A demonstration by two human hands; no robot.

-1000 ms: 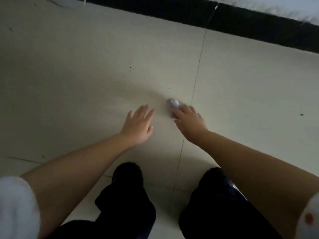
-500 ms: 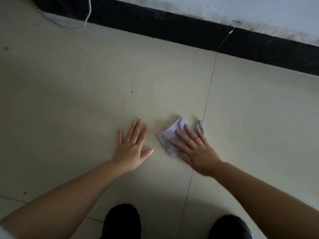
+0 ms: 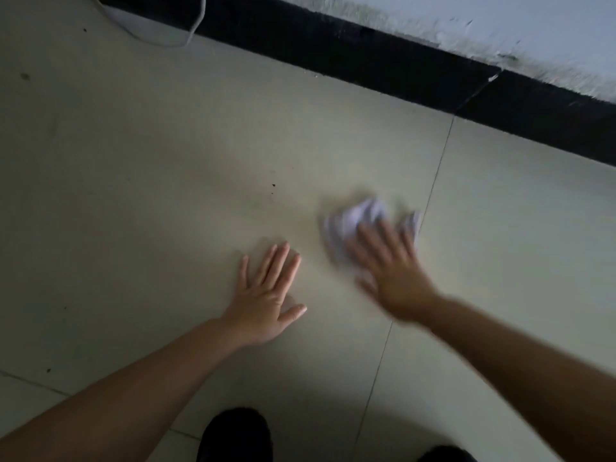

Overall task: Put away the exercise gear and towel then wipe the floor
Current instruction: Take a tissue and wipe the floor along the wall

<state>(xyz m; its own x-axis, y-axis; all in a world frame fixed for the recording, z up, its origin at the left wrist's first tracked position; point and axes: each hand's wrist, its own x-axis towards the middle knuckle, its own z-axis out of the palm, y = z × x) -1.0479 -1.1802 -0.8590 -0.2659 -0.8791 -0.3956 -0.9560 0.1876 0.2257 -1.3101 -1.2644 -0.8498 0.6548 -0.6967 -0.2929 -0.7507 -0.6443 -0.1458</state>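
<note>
A small white cloth (image 3: 353,220) lies crumpled on the pale tiled floor (image 3: 166,161), just left of a tile joint. My right hand (image 3: 390,271) presses flat on the cloth with straight, spread fingers; hand and cloth are motion-blurred. My left hand (image 3: 266,295) rests flat on the floor to the left of the cloth, fingers straight, holding nothing. No exercise gear or towel is in view.
A black skirting board (image 3: 366,55) runs along the base of a white wall (image 3: 500,25) at the top. A white cable (image 3: 196,25) loops on the floor at the top left. My dark-clad knees (image 3: 233,435) show at the bottom edge.
My right hand has spread the cloth from a small ball to a flat wad and is sliding it over the floor. The left hand stays planted. The view has tilted up towards the wall.
</note>
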